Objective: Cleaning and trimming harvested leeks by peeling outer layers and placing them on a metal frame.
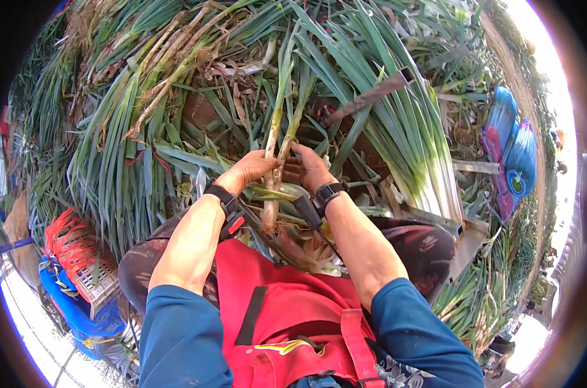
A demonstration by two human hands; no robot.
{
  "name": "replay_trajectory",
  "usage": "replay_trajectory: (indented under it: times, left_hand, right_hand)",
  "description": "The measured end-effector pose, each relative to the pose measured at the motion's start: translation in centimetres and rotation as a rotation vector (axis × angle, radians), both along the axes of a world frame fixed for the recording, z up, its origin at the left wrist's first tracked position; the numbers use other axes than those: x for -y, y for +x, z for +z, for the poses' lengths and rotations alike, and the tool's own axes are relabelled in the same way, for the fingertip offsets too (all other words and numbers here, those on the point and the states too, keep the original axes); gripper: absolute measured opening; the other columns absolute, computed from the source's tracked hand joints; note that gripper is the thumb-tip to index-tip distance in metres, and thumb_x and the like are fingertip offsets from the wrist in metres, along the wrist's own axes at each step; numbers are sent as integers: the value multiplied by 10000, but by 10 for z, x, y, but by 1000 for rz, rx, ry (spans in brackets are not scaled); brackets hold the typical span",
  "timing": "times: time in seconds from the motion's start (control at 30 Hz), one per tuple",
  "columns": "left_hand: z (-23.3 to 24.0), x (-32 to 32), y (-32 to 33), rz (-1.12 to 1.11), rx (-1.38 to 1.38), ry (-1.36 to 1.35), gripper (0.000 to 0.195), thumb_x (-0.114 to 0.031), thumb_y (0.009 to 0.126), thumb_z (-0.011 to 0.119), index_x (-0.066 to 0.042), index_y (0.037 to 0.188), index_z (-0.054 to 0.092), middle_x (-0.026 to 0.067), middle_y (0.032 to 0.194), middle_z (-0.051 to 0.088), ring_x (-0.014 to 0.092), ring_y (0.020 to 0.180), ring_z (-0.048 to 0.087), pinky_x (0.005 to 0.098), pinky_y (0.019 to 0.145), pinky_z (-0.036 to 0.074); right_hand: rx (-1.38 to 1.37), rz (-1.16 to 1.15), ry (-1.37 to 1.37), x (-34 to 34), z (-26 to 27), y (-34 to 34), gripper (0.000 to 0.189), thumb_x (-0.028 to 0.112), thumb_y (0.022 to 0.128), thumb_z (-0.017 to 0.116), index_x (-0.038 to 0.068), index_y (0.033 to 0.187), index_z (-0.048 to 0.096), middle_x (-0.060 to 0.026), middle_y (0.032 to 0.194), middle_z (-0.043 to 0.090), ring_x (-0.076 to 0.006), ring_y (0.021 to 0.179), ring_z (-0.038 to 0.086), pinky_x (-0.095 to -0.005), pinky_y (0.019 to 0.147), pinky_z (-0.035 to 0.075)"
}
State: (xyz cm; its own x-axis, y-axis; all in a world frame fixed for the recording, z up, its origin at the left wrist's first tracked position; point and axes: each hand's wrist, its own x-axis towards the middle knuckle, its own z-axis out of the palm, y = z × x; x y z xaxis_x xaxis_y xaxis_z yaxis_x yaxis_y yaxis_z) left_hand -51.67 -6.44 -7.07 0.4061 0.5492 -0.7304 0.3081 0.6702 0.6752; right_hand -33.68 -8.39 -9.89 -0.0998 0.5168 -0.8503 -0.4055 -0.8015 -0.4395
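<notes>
Two long green onion stalks (272,138) stand in front of me, their leaves pointing away and the rooted white end towards my lap. My left hand (253,167) closes on their lower part, thumb across the front. On the other side is my right hand (312,167), with thumb and fingers apart beside the stalks. I cannot tell whether its fingertips touch them. Each wrist carries a black strapped device. Under the hands lie loose leaves and pale peelings (310,252).
A trimmed bundle of green onions (419,140) rests at right on a metal frame (371,97). Untrimmed green onions (123,160) are heaped at left. A white plastic crate (97,281) with red ties (68,242) stands lower left. Blue patterned sleeve-like cloth (509,145) lies far right.
</notes>
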Motion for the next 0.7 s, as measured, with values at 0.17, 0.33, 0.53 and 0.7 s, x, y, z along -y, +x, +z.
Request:
replay_trajectory:
  times: [0.17,0.33,0.53,0.7]
  left_hand:
    - [25,-12,-7,-41,-168,225,413,-326,828,754,12,1055,679,83,938,692,188,809,623,342,746,485]
    - [56,-16,-55,-180,-597,490,467,-370,795,723,3,1069,658,163,982,710,247,865,683,370,788,530]
    - [142,10,-46,-810,-302,546,428,-352,924,598,8,1153,624,225,1052,681,330,979,667,415,847,518]
    - [202,68,-79,-1190,-18,523,336,-293,906,623,-33,1112,680,162,1070,686,321,1020,649,395,914,510]
  right_hand:
    - [232,28,117,28,-57,11,318,354,923,615,84,1091,623,-92,1067,647,-232,956,606,-370,831,479]
    - [4,-14,351,0,38,-73,364,418,903,644,99,1077,641,-77,960,680,-175,856,629,-324,760,470]
    - [-447,-311,79,-40,63,-69,213,226,957,597,16,935,564,-107,765,604,-236,597,574,-373,554,517]
    - [-150,-116,445,11,98,-63,234,240,943,638,84,1050,501,-20,718,523,-122,519,488,-265,447,383]
